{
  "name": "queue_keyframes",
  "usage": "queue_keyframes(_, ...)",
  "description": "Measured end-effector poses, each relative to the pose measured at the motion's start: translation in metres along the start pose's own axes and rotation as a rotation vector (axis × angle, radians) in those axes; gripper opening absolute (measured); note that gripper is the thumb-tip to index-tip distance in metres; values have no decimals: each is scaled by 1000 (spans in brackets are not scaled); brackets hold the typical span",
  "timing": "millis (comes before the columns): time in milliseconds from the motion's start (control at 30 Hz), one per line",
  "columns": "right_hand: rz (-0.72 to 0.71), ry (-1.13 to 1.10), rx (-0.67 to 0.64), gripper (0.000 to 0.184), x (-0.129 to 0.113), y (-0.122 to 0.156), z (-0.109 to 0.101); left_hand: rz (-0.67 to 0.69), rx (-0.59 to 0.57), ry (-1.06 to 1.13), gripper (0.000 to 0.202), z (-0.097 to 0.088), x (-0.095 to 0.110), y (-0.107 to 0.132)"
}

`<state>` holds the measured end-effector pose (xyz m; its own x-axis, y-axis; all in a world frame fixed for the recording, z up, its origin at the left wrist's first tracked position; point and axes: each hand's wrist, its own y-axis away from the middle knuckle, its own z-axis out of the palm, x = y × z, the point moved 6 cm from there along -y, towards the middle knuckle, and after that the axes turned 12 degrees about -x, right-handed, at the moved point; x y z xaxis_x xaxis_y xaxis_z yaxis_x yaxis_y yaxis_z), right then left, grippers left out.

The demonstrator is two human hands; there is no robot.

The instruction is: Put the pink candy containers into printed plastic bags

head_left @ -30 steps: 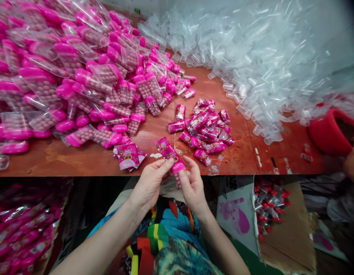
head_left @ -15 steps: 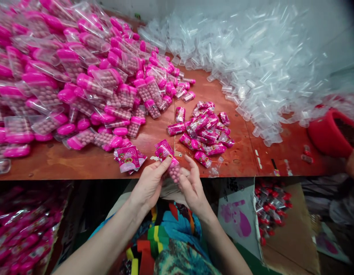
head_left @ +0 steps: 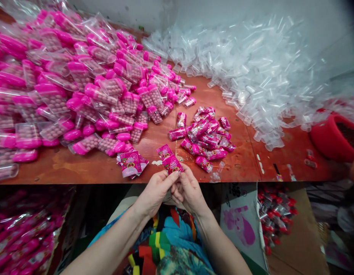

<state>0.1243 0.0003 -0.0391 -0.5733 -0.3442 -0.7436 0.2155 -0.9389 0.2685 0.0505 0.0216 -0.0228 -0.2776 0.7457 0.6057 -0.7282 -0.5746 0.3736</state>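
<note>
Two bare hands meet around one pink printed wrapper [head_left: 172, 164], which is held up at the near edge of the reddish-brown table [head_left: 242, 168]. The left hand [head_left: 154, 193] pinches its lower part, thumb on top and fingers beneath. The right hand [head_left: 191, 191] closes on its lower right corner, thumb bent inward and the other fingers curled below. What lies under the wrapper is hidden by the fingers. Just beyond it shows a second pink piece [head_left: 164, 150], partly covered; whether the two are joined I cannot tell.

To the left of the hands lies a small stack of flat wrappers [head_left: 131, 164], slightly fanned. Ahead and to the right is a heap of wrapped packets [head_left: 207, 131], with a clear scrap [head_left: 217, 172] near it.

Farther left rises a large pile of pink-capped containers [head_left: 108, 91] filled with pale pink balls. Clear plastic containers [head_left: 251, 76] spread across the back right, against the pale wall [head_left: 331, 23]. At the far right stands a red bucket [head_left: 327, 133], and a small red-topped item [head_left: 310, 158] lies near it. Below table level, a box on the right holds red-capped containers [head_left: 275, 219]; pink packages [head_left: 25, 233] fill the space at left.
</note>
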Motion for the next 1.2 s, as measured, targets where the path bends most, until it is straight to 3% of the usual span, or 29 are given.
queue_keyframes(133,14,-45,23,39,9,-3,3,-74,-17,2,50,-1,-6,0)
queue_keyframes(233,5,7,93,30,-2,-5,0,-49,-12,32,45,5,-1,-1)
queue_keyframes(367,-162,305,215,30,-63,-7,-14,66,74,-9,26,5,9,5)
queue_keyframes(433,-304,570,349,39,-100,-4,-22,48,177,-50,29,-6,8,11)
queue_keyframes(500,-406,880,492,50,-122,-3,-24,21,265,-71,34,-19,6,17)
queue_keyframes(567,-405,1151,493,44,-117,-12,-18,18,315,-65,34,-29,5,20)
queue_keyframes(667,-235,1480,341,26,-75,-37,-3,27,338,-53,33,-35,5,19)
queue_keyframes(800,-21,1699,364,16,-41,-55,1,34,319,-70,33,-32,5,14)
queue_keyframes(900,-83,1539,269,15,-45,-54,0,71,349,-70,36,-32,8,12)
queue_keyframes(1000,-115,1148,141,12,-51,-47,-5,122,358,-58,40,-30,13,8)
queue_keyframes(1067,-83,879,92,10,-51,-42,-9,156,357,-86,32,-29,19,4)
queue_keyframes(1200,-4,366,48,23,-41,-42,-10,219,411,-110,39,-30,32,0)
